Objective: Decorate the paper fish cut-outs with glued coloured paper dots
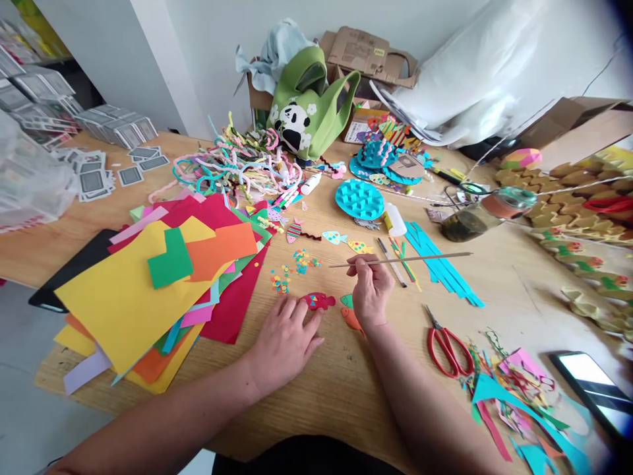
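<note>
My left hand [285, 340] lies on the wooden table, fingers spread, its fingertips at the lower edge of a red paper fish [318, 301] with small coloured pieces on it. A thin wooden stick [425, 258] is pinched in my right hand [372, 287], its tip pointing left above the table. Beside my right hand, partly covered by it, are a green paper fish [347, 301] and an orange one [350, 318]. Small coloured paper dots [304, 262] lie just beyond the red fish. Farther back are a light blue fish [334, 237] and a yellow fish [360, 247].
Stacked coloured paper [123, 297] covers the left side. Red-handled scissors [448, 349], paper scraps [514, 396] and a phone [591, 386] lie at right. Behind are blue strips [442, 264], a white glue bottle [394, 220], a jar [487, 214] and pipe cleaners [242, 165].
</note>
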Demonstrator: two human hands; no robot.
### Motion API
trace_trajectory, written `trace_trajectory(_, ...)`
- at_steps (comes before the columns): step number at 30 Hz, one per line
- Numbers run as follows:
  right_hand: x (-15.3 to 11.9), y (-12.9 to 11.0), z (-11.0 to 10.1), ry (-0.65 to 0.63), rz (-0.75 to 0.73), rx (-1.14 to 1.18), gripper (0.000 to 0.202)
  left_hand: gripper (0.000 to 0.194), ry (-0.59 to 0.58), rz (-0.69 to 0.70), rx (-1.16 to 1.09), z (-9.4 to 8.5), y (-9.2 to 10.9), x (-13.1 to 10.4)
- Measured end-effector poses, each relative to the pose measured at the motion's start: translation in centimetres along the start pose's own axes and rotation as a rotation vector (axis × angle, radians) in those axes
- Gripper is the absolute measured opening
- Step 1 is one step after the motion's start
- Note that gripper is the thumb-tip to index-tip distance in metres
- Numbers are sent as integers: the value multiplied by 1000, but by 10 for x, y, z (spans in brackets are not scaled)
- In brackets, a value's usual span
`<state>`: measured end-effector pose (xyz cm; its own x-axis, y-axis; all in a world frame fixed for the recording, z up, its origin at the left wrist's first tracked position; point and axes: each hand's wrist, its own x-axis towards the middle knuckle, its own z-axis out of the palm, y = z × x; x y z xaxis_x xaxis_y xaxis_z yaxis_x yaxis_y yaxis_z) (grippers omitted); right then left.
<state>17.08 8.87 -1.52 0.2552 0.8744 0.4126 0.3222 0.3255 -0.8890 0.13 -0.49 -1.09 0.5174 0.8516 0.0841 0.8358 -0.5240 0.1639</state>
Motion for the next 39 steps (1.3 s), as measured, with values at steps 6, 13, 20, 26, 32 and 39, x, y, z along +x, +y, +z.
trace_trajectory(6,-8,15,0,-61,-39,-46,28,45,-1,6,-16,0,0,0)
trace_trajectory(13,-1,20,6,-185,-92,-171,21,44,27,-1,-9,5,-1,-1)
trace_trajectory(20,2,20,10,-222,-178,-258,24,43,27,3,1,3,0,0)
trace_trajectory(26,2,22,10,-221,-176,-260,23,44,31,1,-4,4,0,-1)
trace_trajectory(32,2,23,11,-244,-200,-280,22,43,34,-6,-5,4,1,-1)
trace_trajectory(39,3,22,11,-259,-219,-292,21,45,23,0,-2,3,0,0)
